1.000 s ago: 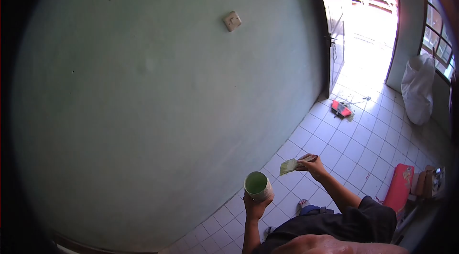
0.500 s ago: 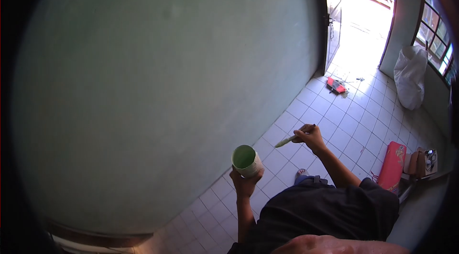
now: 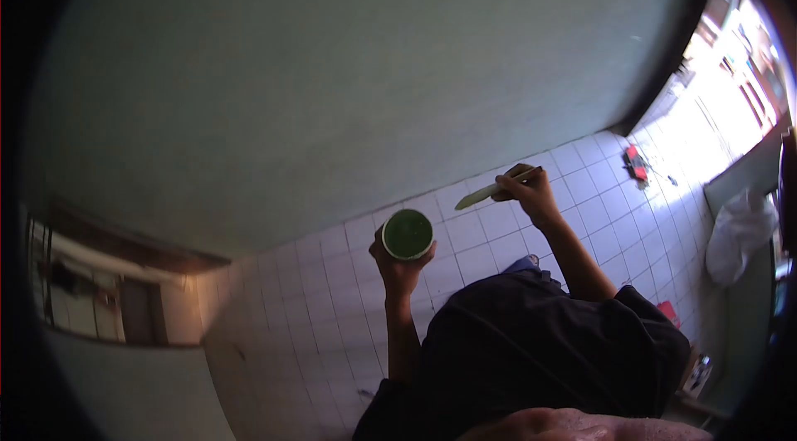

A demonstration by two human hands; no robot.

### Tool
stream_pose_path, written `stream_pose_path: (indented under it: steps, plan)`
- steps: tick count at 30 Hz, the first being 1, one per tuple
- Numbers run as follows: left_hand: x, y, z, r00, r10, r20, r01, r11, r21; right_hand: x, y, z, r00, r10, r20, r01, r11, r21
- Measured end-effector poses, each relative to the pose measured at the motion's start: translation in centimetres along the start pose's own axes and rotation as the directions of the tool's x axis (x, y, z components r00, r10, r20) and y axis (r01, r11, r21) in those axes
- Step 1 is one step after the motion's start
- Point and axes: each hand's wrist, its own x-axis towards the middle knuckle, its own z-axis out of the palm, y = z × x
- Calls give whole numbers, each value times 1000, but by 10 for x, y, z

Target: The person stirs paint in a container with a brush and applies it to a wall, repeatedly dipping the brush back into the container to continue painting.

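My left hand [image 3: 402,272] is wrapped round a light-coloured cup [image 3: 417,256], whose mouth faces up toward me. Inside it is green paint [image 3: 408,235]. To the right and a little higher, my right hand [image 3: 530,192] grips a paintbrush [image 3: 479,195] by its handle. The bristle end is pale green and points left, toward the cup but apart from it. Both hands are held in front of my body, over the tiled floor, and neither touches the wall.
A pale green wall [image 3: 332,101] stretches ahead above the white tiled floor [image 3: 324,292]. Toward the bright doorway [image 3: 714,113] lies a red and black object [image 3: 637,164]. A white sack [image 3: 739,233] stands at the right. An opening [image 3: 108,292] shows at the left.
My view has turned left, so the doorway and sack sit farther right and the left opening shows more. The cup is tipped more toward me; both hands keep their grip.
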Motion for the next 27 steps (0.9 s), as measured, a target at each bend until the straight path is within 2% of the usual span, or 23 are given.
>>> stream_pose_path:
  steps: [2, 3, 5, 7, 9, 13, 16, 20, 22, 27]
  plan:
    - [5, 16, -22, 981, 115, -154, -100, 989, 105, 4, 7, 19, 999, -23, 31, 23, 1000, 5]
    - [7, 14, -32, 982, 116, -149, -98, 988, 123, 5, 11, 28, 998, -58, 38, 59, 998, -19]
    - [12, 22, -52, 978, 146, -147, -114, 971, 211, 2, 1, 42, 998, -2, 64, 1, 1000, 5]
    - [24, 12, -65, 964, 203, -170, -161, 960, 230, 2, -4, 57, 998, -2, 70, 3, 1000, -16]
    - [34, -1, -73, 965, 194, -177, -148, 958, 245, 6, -3, 67, 997, 20, 74, -18, 999, -31]
    - [53, -16, -83, 950, 251, -184, -184, 930, 317, 15, -8, 79, 995, -35, 97, 41, 997, -63]
    - [73, -22, -87, 928, 302, -220, -216, 914, 344, 41, -7, 89, 993, -62, 100, 61, 998, 4]
    - [124, -14, -96, 922, 282, -264, -186, 923, 336, 108, -5, 118, 987, -24, 156, 18, 999, 39]
    - [150, -12, -101, 924, 252, -287, -178, 949, 260, 141, -1, 135, 979, -13, 203, 1, 998, 60]
    - [195, -51, -109, 929, 225, -295, -109, 925, 364, 203, -1, 177, 956, -7, 294, -21, 995, 93]
